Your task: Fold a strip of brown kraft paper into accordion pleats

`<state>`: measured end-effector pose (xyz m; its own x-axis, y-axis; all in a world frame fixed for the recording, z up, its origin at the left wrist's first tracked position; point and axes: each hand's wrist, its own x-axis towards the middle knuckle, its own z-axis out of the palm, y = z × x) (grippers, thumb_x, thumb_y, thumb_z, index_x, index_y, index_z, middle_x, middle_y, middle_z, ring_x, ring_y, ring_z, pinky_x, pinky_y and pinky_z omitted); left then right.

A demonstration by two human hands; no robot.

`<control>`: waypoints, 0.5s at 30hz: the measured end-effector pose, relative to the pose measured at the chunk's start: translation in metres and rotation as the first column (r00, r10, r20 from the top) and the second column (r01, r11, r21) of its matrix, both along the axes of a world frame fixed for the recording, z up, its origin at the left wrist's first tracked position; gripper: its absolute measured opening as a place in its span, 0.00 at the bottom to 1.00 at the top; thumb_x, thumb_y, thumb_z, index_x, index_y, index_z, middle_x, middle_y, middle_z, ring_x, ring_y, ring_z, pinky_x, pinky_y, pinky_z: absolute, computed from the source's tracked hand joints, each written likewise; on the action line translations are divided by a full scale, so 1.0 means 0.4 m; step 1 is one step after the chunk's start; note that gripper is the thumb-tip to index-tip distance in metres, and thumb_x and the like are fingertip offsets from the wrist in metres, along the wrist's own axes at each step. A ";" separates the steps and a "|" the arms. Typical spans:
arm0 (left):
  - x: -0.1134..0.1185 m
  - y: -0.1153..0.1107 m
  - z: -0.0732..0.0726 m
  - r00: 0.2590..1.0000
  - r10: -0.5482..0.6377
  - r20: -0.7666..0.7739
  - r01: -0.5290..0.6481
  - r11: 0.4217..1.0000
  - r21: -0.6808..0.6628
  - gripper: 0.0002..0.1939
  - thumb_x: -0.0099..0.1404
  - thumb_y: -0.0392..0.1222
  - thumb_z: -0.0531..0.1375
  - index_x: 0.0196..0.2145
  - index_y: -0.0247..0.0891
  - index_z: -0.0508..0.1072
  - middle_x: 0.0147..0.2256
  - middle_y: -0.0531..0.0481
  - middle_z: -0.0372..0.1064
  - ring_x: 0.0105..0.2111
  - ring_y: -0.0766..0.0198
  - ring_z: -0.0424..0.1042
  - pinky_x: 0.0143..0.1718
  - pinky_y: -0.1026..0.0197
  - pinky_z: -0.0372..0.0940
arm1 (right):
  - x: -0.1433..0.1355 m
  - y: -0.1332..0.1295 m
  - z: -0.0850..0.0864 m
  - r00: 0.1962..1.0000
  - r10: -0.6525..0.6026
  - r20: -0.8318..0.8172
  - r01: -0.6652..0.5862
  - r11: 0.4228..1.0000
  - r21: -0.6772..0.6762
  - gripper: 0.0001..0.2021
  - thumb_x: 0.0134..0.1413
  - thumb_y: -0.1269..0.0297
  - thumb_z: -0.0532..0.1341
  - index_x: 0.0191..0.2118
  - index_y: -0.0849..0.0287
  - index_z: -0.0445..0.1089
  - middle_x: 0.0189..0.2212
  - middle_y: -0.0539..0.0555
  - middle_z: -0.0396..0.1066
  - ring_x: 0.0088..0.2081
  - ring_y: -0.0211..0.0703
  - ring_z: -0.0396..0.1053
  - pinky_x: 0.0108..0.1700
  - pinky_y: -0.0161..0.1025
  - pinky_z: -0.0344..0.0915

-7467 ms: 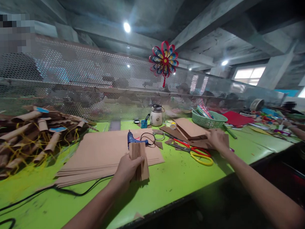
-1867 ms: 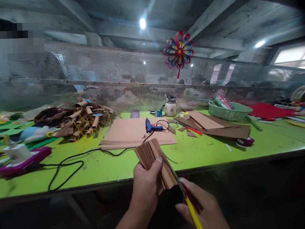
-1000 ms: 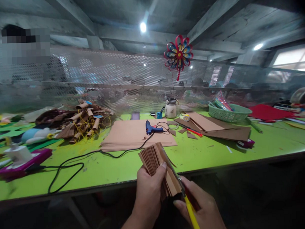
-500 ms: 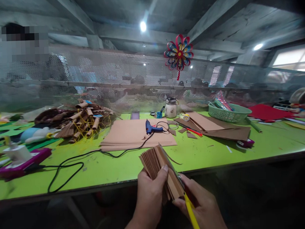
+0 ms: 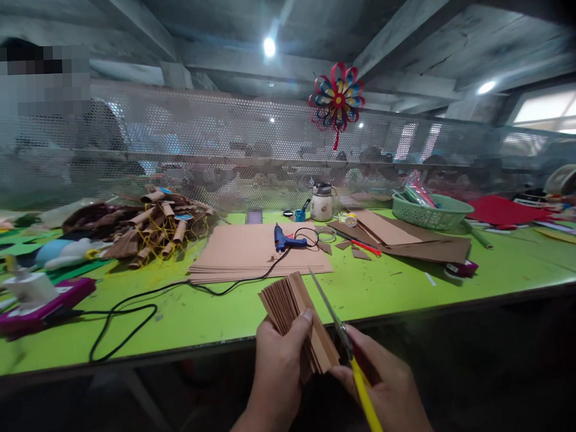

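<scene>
My left hand [image 5: 281, 361] is closed around a pleated stack of brown kraft paper [image 5: 315, 328], its thumb pressed on the front fold. The folds fan out toward the upper left. Yellow-handled scissors [image 5: 363, 390] are in my right hand [image 5: 386, 383], their blades together and pointing up and away, just right of the paper's edge. My right fingertips are close to the paper's lower corner; I cannot tell if they touch it. Beyond my hands, a blue glue gun [image 5: 289, 241] lies on a stack of brown paper sheets [image 5: 232, 249].
A black cord [image 5: 153, 296] loops across the green table [image 5: 216, 319] to a purple power strip [image 5: 50, 306]. Rolled brown paper pieces with yellow string [image 5: 165, 226] are heaped at left. A jar [image 5: 321, 205], red-handled tool [image 5: 367, 248] and green basket [image 5: 434, 214] stand or lie further back.
The scissors have come away from the paper's right edge, leaving a gap. A thin dark strip that hung beside the blade is gone from sight. The paper has shifted slightly left.
</scene>
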<state>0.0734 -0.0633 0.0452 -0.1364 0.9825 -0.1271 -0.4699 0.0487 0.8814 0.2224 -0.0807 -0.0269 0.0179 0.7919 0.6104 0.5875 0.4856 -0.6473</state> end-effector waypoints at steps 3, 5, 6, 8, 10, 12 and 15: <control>-0.011 0.009 0.002 0.998 -0.040 0.039 0.040 0.999 -0.009 0.18 0.49 0.44 0.67 0.36 0.31 0.70 0.25 0.51 0.69 0.24 0.63 0.69 0.25 0.63 0.67 | 0.026 0.011 0.002 0.998 -0.061 0.006 0.061 0.994 -0.094 0.22 0.47 0.56 0.67 0.49 0.59 0.72 0.40 0.56 0.76 0.39 0.47 0.75 0.41 0.34 0.73; -0.023 0.022 0.001 0.995 -0.075 0.073 0.077 0.997 -0.018 0.17 0.50 0.43 0.67 0.35 0.31 0.70 0.26 0.50 0.70 0.23 0.63 0.70 0.24 0.63 0.67 | 0.056 0.031 0.009 0.998 -0.064 0.028 0.068 0.984 -0.167 0.22 0.47 0.56 0.66 0.48 0.59 0.72 0.41 0.57 0.76 0.39 0.47 0.75 0.42 0.36 0.73; -0.030 0.029 0.000 0.992 -0.094 0.088 0.097 0.995 -0.024 0.15 0.50 0.42 0.66 0.34 0.31 0.70 0.26 0.49 0.70 0.23 0.63 0.70 0.24 0.63 0.67 | 0.074 0.045 0.014 0.997 -0.059 0.042 0.067 0.978 -0.198 0.22 0.47 0.55 0.66 0.48 0.60 0.72 0.41 0.57 0.76 0.39 0.47 0.75 0.42 0.37 0.73; -0.043 0.044 -0.001 0.984 -0.131 0.119 0.137 0.990 -0.045 0.13 0.51 0.40 0.66 0.33 0.31 0.71 0.26 0.47 0.71 0.24 0.63 0.70 0.25 0.62 0.67 | 0.118 0.088 0.032 0.991 -0.102 0.091 0.121 0.967 -0.224 0.23 0.49 0.55 0.64 0.50 0.61 0.71 0.43 0.58 0.75 0.41 0.48 0.74 0.44 0.39 0.72; -0.055 0.058 0.000 0.973 -0.174 0.152 0.187 0.979 -0.077 0.11 0.51 0.38 0.65 0.31 0.31 0.71 0.26 0.46 0.72 0.24 0.62 0.71 0.25 0.62 0.67 | 0.166 0.148 0.057 0.967 -0.143 0.210 0.193 0.951 -0.243 0.24 0.49 0.55 0.63 0.51 0.61 0.70 0.43 0.58 0.75 0.41 0.49 0.74 0.42 0.39 0.71; -0.063 0.069 0.001 0.962 -0.208 0.175 0.226 0.970 -0.093 0.10 0.51 0.37 0.64 0.31 0.31 0.70 0.26 0.46 0.72 0.24 0.62 0.71 0.26 0.63 0.67 | 0.217 0.220 0.083 0.904 -0.197 0.379 0.292 0.933 -0.211 0.23 0.50 0.57 0.61 0.52 0.62 0.70 0.41 0.59 0.76 0.39 0.50 0.74 0.40 0.40 0.69; -0.070 0.085 -0.003 0.955 -0.228 0.190 0.246 0.966 -0.078 0.09 0.51 0.35 0.64 0.31 0.32 0.69 0.26 0.47 0.71 0.24 0.63 0.72 0.27 0.62 0.67 | 0.293 0.326 0.106 0.783 -0.177 0.597 0.344 0.922 -0.178 0.22 0.53 0.64 0.57 0.53 0.62 0.68 0.37 0.59 0.76 0.35 0.48 0.73 0.37 0.39 0.66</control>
<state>0.0452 -0.0293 0.0440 0.1328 0.9647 -0.2273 -0.5829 0.2615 0.7693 0.3395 0.0495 0.0153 -0.0302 0.9373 0.3472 0.9626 0.1208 -0.2424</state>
